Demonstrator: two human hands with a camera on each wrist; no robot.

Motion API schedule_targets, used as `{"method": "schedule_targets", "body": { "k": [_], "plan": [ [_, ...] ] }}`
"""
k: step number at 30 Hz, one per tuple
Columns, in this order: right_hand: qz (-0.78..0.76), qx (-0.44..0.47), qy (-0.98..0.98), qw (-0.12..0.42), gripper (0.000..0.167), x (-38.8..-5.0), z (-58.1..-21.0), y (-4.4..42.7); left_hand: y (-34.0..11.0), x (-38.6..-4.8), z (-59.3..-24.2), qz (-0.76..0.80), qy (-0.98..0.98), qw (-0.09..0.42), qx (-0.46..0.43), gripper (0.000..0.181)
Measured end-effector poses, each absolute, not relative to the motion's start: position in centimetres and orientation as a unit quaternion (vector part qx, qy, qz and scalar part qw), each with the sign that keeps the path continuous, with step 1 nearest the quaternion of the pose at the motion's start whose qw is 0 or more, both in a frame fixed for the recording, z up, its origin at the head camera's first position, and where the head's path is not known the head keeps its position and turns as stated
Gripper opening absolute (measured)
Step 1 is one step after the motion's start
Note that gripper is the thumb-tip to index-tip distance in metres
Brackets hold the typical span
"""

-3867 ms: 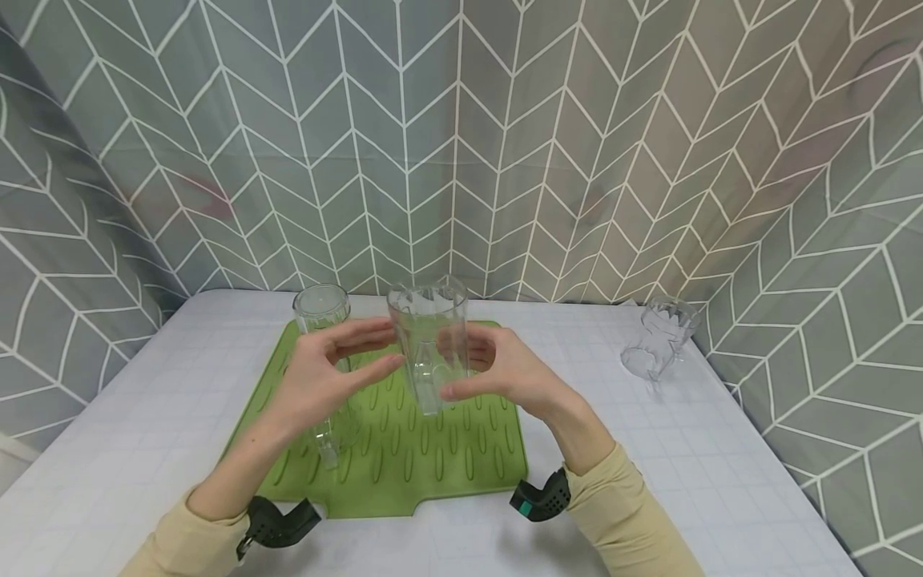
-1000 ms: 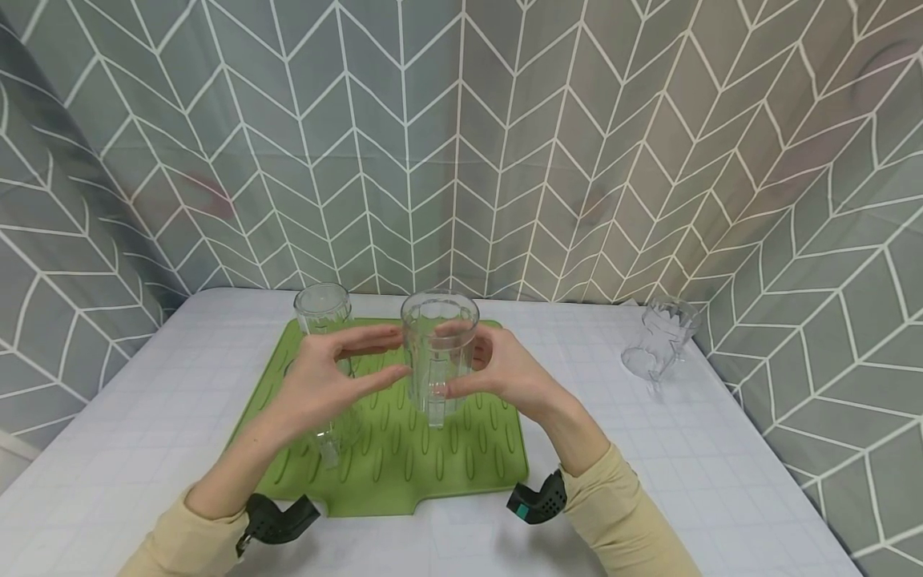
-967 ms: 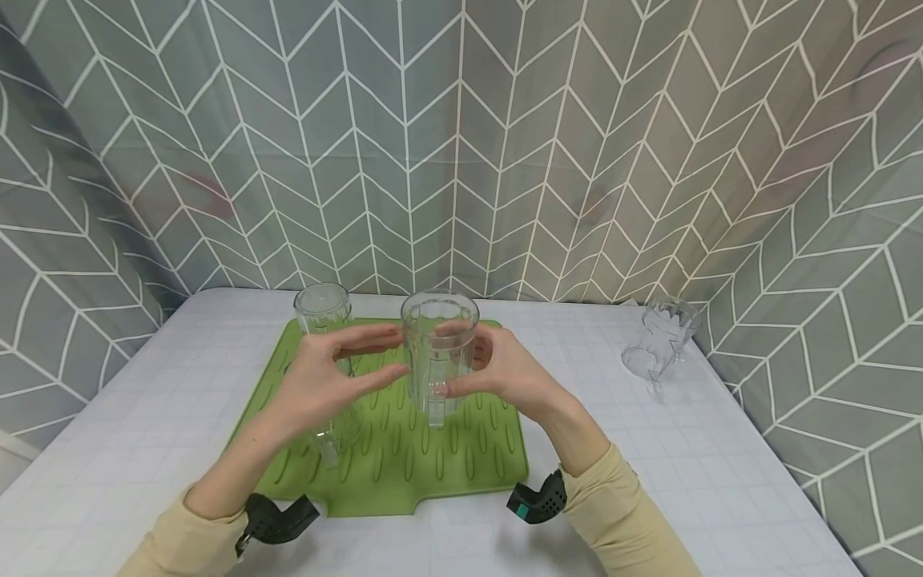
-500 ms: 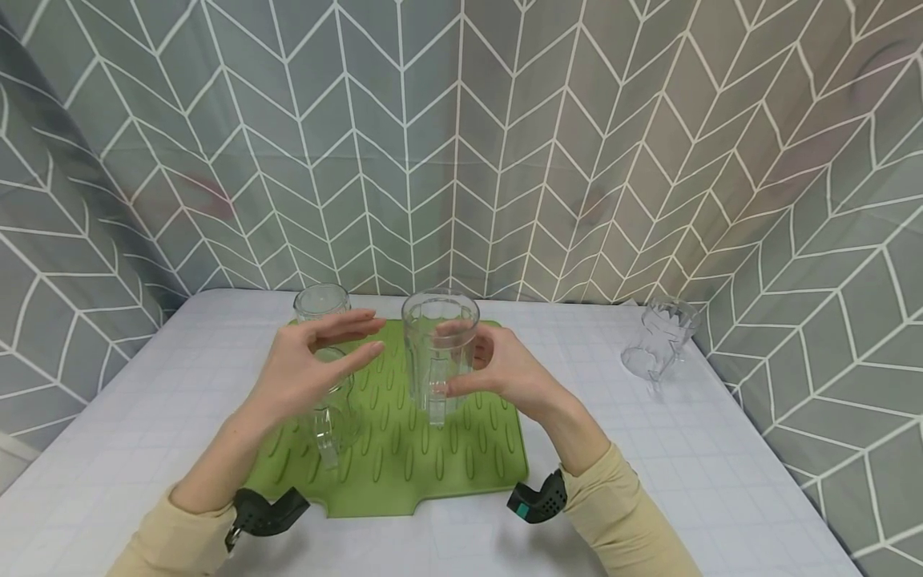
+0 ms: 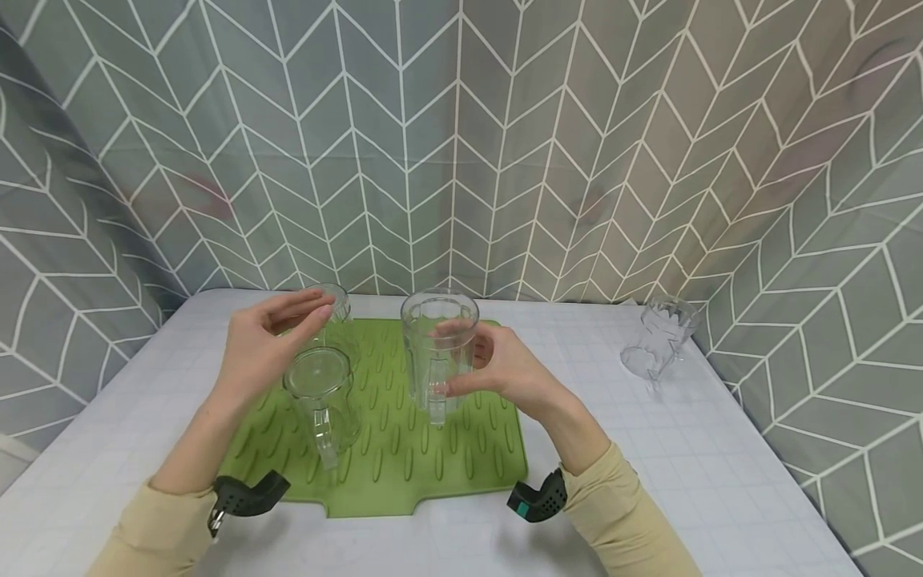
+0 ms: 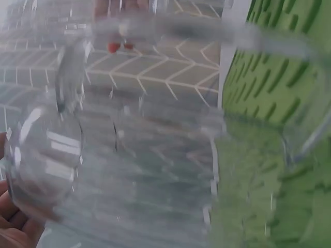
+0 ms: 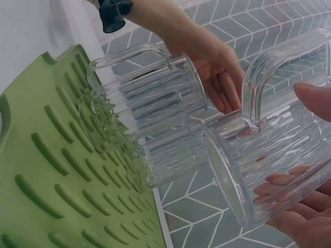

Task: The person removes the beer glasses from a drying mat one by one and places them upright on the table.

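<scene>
My right hand (image 5: 508, 369) holds a clear mug (image 5: 421, 349) above the right half of a green ridged mat (image 5: 404, 481). In the right wrist view, the thumb and fingers lie on opposite sides of this mug (image 7: 232, 175). My left hand (image 5: 263, 336) is apart from it, at the mat's left side, with fingers extended and nothing between them and the thumb. Close beside that hand, two more clear mugs stand on the mat: a nearer mug (image 5: 317, 409) and a farther mug (image 5: 337, 304), partly hidden by the fingers. Blurred clear mug walls (image 6: 155, 175) fill the left wrist view.
Another clear mug (image 5: 659, 340) is at the table's back right. Patterned curtain (image 5: 461, 144) surrounds the back and sides of the white table (image 5: 598, 497). Black wrist cameras (image 5: 539, 497) hang under both wrists.
My left hand has drawn away from the held mug, moving left to the mugs on the mat. Compared with the earliest frame, the held mug is slightly farther right and lower.
</scene>
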State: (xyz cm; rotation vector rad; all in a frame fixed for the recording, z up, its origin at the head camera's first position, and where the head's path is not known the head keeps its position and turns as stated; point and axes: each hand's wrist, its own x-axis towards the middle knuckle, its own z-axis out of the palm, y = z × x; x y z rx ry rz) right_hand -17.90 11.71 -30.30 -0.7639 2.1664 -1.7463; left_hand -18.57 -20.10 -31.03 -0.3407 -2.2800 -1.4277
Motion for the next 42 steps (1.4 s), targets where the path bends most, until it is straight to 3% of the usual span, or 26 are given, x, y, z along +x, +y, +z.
{"method": "schedule_targets", "body": {
  "k": [14,22,42],
  "plan": [
    [-0.601,-0.258,0.746,0.125,0.061,-17.9,-30.3,11.8,-24.3,-21.2,-33.5,-0.505,-0.828,0.243,0.002,0.047],
    [-0.600,-0.251,0.749,0.127,0.059,-18.1,-30.5,11.8,-26.5,-22.2,-35.4,-0.451,-0.868,0.192,0.074,0.055],
    [-0.604,-0.256,0.745,0.122,0.061,-18.3,-30.4,12.1,-29.7,-23.8,-40.8,-0.418,-0.899,0.097,0.086,0.058]
  ]
}}
